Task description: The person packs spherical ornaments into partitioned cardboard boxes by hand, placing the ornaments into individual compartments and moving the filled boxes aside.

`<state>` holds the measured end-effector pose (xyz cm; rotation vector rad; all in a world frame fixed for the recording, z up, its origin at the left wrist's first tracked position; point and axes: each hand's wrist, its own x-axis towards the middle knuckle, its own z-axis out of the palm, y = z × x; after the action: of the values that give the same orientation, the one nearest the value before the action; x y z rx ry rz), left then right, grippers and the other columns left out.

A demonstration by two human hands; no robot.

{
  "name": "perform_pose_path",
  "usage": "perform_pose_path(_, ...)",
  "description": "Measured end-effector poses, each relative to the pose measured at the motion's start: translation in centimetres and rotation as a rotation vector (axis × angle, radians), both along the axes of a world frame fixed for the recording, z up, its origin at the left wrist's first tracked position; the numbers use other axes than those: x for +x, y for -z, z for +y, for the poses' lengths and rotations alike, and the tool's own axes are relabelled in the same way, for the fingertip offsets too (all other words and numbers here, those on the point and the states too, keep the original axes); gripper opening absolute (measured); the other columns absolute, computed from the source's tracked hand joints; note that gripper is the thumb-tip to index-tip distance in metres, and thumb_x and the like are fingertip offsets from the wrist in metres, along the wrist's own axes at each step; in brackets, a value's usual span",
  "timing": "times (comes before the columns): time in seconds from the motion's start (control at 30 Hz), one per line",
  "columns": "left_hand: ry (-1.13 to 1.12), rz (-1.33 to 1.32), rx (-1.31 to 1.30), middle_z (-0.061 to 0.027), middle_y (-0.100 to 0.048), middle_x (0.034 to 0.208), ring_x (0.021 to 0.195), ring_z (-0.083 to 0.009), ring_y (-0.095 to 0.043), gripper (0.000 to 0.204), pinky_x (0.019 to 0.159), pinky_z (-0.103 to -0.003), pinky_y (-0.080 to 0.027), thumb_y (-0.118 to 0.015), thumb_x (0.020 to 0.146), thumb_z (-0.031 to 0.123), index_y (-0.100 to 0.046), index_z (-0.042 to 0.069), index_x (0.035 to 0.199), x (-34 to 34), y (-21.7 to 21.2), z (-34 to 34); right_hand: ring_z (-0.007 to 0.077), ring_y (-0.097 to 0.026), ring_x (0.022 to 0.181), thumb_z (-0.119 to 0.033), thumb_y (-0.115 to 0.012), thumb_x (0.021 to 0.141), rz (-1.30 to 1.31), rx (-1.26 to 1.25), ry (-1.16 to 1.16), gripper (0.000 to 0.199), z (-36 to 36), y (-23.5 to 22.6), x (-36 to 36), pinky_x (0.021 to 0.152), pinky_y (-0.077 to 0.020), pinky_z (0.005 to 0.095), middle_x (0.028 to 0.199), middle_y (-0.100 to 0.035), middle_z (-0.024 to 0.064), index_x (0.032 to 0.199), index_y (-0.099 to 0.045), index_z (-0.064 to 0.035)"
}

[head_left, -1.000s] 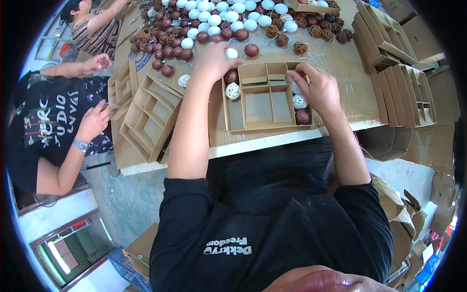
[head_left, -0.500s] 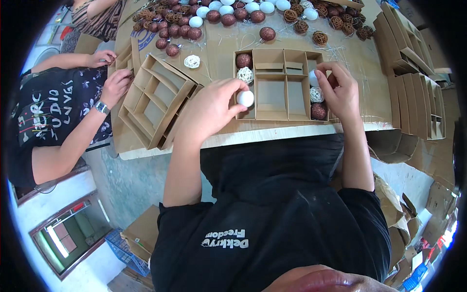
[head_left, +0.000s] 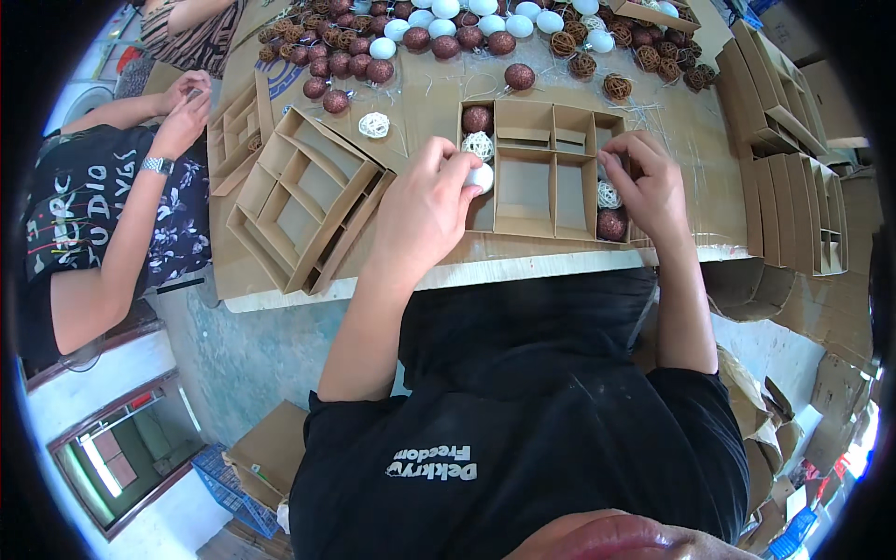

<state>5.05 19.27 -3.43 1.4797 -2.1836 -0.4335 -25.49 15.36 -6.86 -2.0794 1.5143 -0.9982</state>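
Observation:
In front of me on the table lies a divided cardboard tray [head_left: 523, 227]. My left hand [head_left: 425, 219] is closed, pinching a smooth white ball [head_left: 481, 177] in the tray's left column. Just beyond that ball are a white wicker ball [head_left: 478, 146] and a glittery brown ball [head_left: 477, 119]. At the right column, my right hand [head_left: 649, 182] has its fingers bent and closed over the upper part; whatever they hold is hidden. Nearer me in that column sit another white wicker ball [head_left: 609, 194] and a brown glitter ball [head_left: 611, 225].
Stacked divided trays [head_left: 303, 201] stand at left, and more trays [head_left: 793, 210] at right. Loose brown, white and wicker balls [head_left: 448, 28] cover the far table. One wicker ball [head_left: 374, 125] lies apart. A co-worker's hands [head_left: 187, 107] are at the left; another person sits beyond.
My left hand has pushed the white ball farther up its column, against the wicker ball. My right fingers now cover the white ball seen there before. The co-worker's hands have lifted off a tray.

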Motion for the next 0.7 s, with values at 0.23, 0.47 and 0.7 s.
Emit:
perform_pose_path(0.23, -0.05, -0.093, 0.02, -0.011, -0.065, 0.109, 0.091, -0.0347, -0.07, 0.034, 0.078, -0.045, -0.057, -0.081, 0.086, 0.013, -0.063, 0.006, 0.114, -0.4, 0.4, 0.1, 0.0326, -0.068, 0.085, -0.016, -0.078, 0.092, 0.055, 0.025, -0.032, 0.018, -0.2, -0.4, 0.0, 0.075, -0.0537, 0.0398, 0.097, -0.069, 0.0125, 0.102, -0.072, -0.0023)
perform_pose_path(0.47, -0.008, -0.041, -0.106, -0.0114, -0.063, 0.111, 0.093, -0.0342, -0.069, 0.031, 0.08, -0.043, -0.057, -0.08, 0.087, 0.011, -0.069, 0.003, 0.114, -0.2, 1.4, 0.5, 0.0333, -0.068, 0.086, -0.017, -0.077, 0.093, 0.023, 0.08, -0.032, 0.018, -0.2, -0.5, 0.1, 0.076, -0.0534, 0.0394, 0.097, -0.068, 0.013, 0.103, -0.07, -0.003)
perform_pose_path(0.7, -0.081, 0.127, -0.001, -0.0134, -0.06, 0.112, 0.092, -0.0367, -0.068, 0.034, 0.078, -0.046, -0.055, -0.079, 0.087, 0.005, -0.062, 0.006, 0.117, -0.7, 2.0, 1.1, 0.0341, -0.068, 0.085, -0.016, -0.076, 0.095, 0.026, 0.006, -0.119, 0.017, -1.1, -0.2, 0.3, 0.076, -0.0543, 0.0399, 0.099, -0.067, 0.0133, 0.103, -0.07, -0.0023)
